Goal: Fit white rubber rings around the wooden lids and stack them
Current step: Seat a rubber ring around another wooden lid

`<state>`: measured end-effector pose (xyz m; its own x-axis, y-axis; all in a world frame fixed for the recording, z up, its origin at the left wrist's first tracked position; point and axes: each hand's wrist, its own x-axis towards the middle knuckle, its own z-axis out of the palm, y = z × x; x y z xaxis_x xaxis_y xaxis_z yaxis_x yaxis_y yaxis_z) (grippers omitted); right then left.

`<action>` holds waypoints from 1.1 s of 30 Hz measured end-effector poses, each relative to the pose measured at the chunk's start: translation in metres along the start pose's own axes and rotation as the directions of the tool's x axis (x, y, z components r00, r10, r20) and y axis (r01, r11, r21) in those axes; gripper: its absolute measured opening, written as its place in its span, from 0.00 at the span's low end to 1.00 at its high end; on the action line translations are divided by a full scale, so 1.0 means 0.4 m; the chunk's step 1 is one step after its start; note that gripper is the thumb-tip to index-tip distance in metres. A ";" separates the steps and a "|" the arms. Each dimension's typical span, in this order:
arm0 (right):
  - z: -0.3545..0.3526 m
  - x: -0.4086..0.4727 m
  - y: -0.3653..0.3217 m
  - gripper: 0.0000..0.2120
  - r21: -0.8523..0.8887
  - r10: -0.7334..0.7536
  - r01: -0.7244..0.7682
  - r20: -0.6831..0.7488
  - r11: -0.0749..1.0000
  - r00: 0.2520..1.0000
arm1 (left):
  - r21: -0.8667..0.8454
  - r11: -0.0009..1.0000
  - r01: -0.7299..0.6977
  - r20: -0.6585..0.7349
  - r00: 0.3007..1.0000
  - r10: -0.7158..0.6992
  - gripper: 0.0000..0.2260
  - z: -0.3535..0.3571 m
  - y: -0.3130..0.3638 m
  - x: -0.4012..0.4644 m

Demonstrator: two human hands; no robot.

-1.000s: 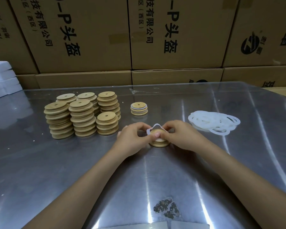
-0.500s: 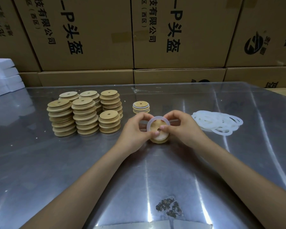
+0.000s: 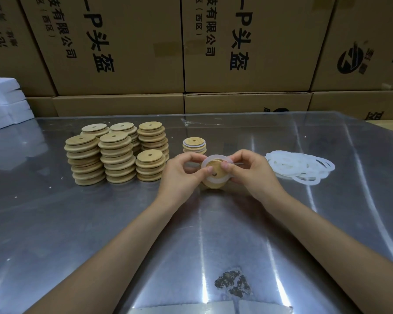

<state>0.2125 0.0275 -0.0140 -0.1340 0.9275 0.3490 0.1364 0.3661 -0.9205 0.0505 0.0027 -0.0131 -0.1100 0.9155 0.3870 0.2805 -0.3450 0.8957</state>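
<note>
Both hands (left hand point(image 3: 179, 173), right hand point(image 3: 251, 172)) gripping wooden lid point(image 3: 214, 169) w/ white ring point(image 3: 216, 158)

lid point(image 3: 214, 172): rim partly hidden (by fingers) | cardboard boxes point(image 3: 123, 41): tops cut off

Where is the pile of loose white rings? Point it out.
In the head view, the pile of loose white rings lies on the table's right side, just beyond the right hand.
</note>
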 end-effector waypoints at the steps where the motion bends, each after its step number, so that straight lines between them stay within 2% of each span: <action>1: 0.001 -0.001 0.000 0.07 0.000 -0.001 0.001 -0.002 1.000 1.000 | -0.015 1.000 0.012 -0.006 1.000 -0.012 0.08 0.000 0.000 -0.001; 6: 0.003 -0.002 0.002 0.04 0.058 -0.008 0.009 -0.021 0.998 1.000 | -0.082 0.996 0.041 0.009 0.999 -0.040 0.09 0.000 0.010 -0.007; 11: 0.005 -0.002 0.003 0.04 0.040 -0.026 0.027 -0.029 0.999 0.999 | -0.091 0.995 0.044 0.024 0.999 -0.042 0.09 0.002 0.013 -0.012; 18: 0.006 -0.010 -0.006 0.06 -0.062 -0.114 0.115 0.019 0.991 0.993 | -0.094 0.995 0.042 -0.017 0.999 -0.044 0.05 0.006 0.012 -0.014; 22: 0.005 -0.010 -0.006 0.05 -0.102 -0.118 0.115 -0.022 0.988 0.993 | -0.107 0.993 0.044 -0.014 0.999 -0.046 0.04 0.007 0.010 -0.015; 26: 0.008 -0.011 -0.008 0.04 -0.031 -0.055 0.054 -0.054 0.998 0.997 | -0.158 0.982 0.102 -0.036 0.993 -0.109 0.05 0.006 0.002 -0.010; 33: 0.009 -0.012 -0.013 0.06 0.068 0.060 -0.056 -0.057 0.996 0.997 | -0.313 0.927 0.208 0.032 0.978 -0.208 0.04 0.005 0.002 -0.014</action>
<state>0.2088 0.0208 -0.0117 -0.0692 0.9506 0.3026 0.0762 0.3075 -0.9485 0.0530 -0.0021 -0.0151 -0.1351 0.9735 0.1846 -0.0611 -0.1941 0.9791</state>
